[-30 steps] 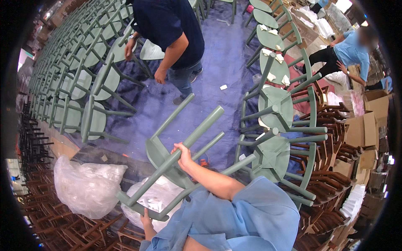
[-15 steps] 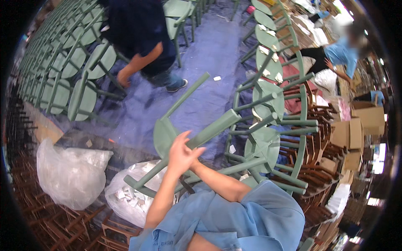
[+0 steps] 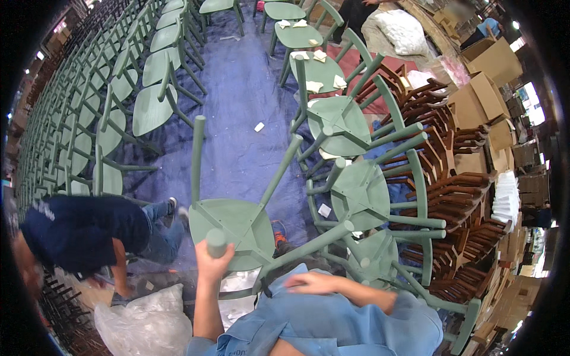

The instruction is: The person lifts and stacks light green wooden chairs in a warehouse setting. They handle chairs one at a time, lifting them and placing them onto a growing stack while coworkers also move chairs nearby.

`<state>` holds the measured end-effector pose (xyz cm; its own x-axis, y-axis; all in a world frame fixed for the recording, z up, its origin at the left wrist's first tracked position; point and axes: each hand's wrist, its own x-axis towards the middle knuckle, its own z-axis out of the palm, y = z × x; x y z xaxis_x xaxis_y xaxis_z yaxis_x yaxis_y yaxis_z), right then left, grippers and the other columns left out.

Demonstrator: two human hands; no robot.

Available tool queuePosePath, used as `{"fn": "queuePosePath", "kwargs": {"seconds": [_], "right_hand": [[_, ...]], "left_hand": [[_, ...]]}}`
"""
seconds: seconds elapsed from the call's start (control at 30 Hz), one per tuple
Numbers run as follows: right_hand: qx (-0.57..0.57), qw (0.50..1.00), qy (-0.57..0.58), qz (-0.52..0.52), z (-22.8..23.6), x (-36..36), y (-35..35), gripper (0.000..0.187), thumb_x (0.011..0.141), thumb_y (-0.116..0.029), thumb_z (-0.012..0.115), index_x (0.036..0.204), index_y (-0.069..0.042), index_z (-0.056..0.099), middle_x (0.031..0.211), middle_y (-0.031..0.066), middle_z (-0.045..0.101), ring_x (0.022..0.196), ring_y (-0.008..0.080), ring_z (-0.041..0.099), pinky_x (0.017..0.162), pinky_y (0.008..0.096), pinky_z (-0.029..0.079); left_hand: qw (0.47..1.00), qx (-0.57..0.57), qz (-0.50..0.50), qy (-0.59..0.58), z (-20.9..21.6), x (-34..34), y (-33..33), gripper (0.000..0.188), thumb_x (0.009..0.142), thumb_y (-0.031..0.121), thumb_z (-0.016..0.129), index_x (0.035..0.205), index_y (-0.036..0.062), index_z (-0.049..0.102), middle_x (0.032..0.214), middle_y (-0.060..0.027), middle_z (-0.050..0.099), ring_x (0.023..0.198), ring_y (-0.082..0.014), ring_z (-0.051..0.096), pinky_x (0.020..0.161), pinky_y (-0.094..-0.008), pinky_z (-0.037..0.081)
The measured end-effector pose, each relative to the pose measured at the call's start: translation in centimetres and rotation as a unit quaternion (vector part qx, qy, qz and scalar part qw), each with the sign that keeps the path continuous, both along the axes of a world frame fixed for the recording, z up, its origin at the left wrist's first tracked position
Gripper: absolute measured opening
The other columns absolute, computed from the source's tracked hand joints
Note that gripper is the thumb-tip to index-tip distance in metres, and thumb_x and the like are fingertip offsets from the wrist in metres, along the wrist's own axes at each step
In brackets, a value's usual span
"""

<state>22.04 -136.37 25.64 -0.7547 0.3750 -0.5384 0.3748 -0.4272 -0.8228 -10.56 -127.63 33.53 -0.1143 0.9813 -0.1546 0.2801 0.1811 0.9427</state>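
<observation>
I hold a pale green wooden chair (image 3: 237,222) upside down in front of me, its seat underside facing up and its legs pointing away. My left hand (image 3: 211,261) is shut around the end of the near left leg. My right hand (image 3: 309,283) lies against my blue shirt with its fingers stretched out, just below another leg of the chair (image 3: 309,246). It holds nothing that I can see.
A person in a dark shirt (image 3: 83,231) bends down at the left, beside a clear plastic bag (image 3: 148,323). Upturned green chairs (image 3: 356,196) are stacked to the right, brown chairs (image 3: 457,184) and cardboard boxes (image 3: 487,89) beyond. Rows of green chairs (image 3: 142,89) line the blue floor sheet (image 3: 249,89).
The view has swung round; the person in the dark shirt is now at the lower left. My left hand has closed on the chair leg and my right hand has dropped to my chest.
</observation>
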Motion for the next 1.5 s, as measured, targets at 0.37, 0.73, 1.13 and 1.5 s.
{"fn": "queuePosePath", "kwargs": {"seconds": [0.37, 0.73, 1.13, 1.5], "right_hand": [[0.112, 0.774, 0.169, -0.599, -2.4, 1.2, 20.6, 0.028, 0.089, -0.012, 0.079, 0.114, -0.005, 0.067, 0.119, 0.0155, 0.068, 0.13, 0.031, 0.059, 0.113, 0.0475, 0.042], [0.202, 0.743, 0.257, -0.584, 8.6, -5.7, 32.6, 0.02, 0.086, 0.003, 0.073, 0.084, -0.007, 0.055, 0.08, 0.0069, 0.062, 0.073, 0.0153, 0.061, 0.072, 0.0332, 0.053], [0.303, 0.687, 0.198, -0.63, 12.6, -11.4, 50.4, 0.021, 0.086, 0.004, 0.071, 0.085, -0.005, 0.052, 0.077, 0.0081, 0.06, 0.073, 0.0163, 0.06, 0.071, 0.0336, 0.052], [0.288, 0.568, 0.179, -0.75, 9.2, -8.2, 70.0, 0.023, 0.083, 0.007, 0.074, 0.083, -0.006, 0.055, 0.079, 0.0065, 0.062, 0.076, 0.0156, 0.061, 0.073, 0.0335, 0.052]], "left_hand": [[0.997, 0.054, 0.064, -0.003, 5.0, -1.7, 9.6, 0.02, 0.077, 0.003, 0.082, 0.082, 0.0052, 0.063, 0.074, -0.0011, 0.062, 0.067, -0.0118, 0.059, 0.065, -0.0291, 0.049], [0.97, 0.215, 0.035, -0.112, 10.6, -10.2, 23.6, 0.028, 0.084, 0.009, 0.079, 0.087, 0.0048, 0.051, 0.069, -0.0057, 0.054, 0.059, -0.0182, 0.057, 0.058, -0.0315, 0.049], [0.938, 0.265, -0.053, -0.215, 8.3, -15.6, 50.4, 0.028, 0.084, 0.011, 0.076, 0.092, 0.0026, 0.05, 0.066, -0.0082, 0.054, 0.055, -0.0204, 0.056, 0.056, -0.033, 0.05], [0.938, 0.207, -0.186, -0.205, 7.3, -7.8, 79.7, 0.028, 0.083, 0.01, 0.08, 0.087, 0.0037, 0.053, 0.069, -0.008, 0.055, 0.057, -0.0199, 0.059, 0.056, -0.0328, 0.05]]}}
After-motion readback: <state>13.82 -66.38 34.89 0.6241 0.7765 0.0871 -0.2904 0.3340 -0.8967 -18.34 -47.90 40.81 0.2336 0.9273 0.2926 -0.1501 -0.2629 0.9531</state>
